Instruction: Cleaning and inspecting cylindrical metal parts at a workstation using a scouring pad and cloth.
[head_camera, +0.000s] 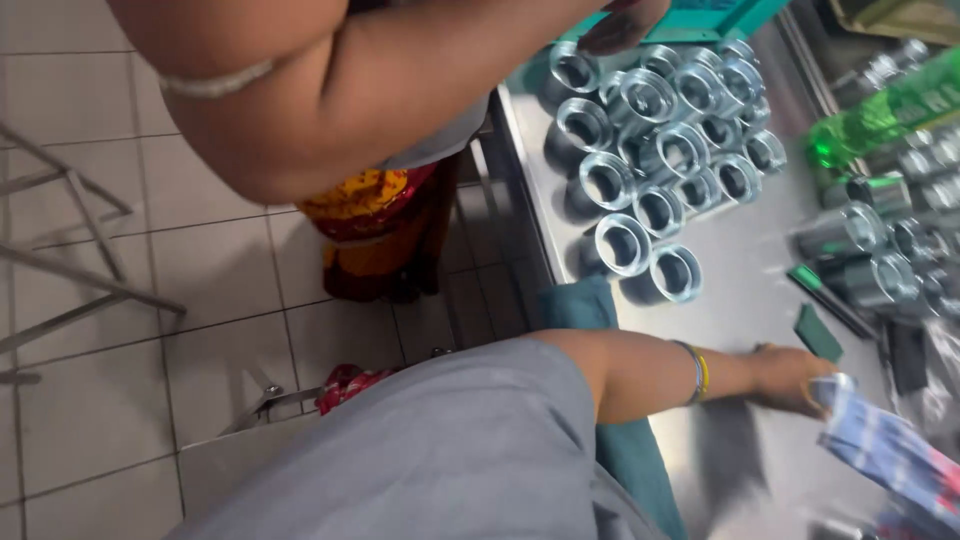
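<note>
While my right hand reaches across the steel tabletop, its fingers close on a blurred blue-and-pink patterned packet at the near right edge. My left hand rests at the far edge beside a cluster of shiny threaded metal rings; I cannot tell how open it is.

Pale square floor tiles with dark grout on the left; thin grey metal frame legs slanting across them; steel worktable on the right, shiny and reflective; teal cloth draped over its near edge; bright, even light.
</note>
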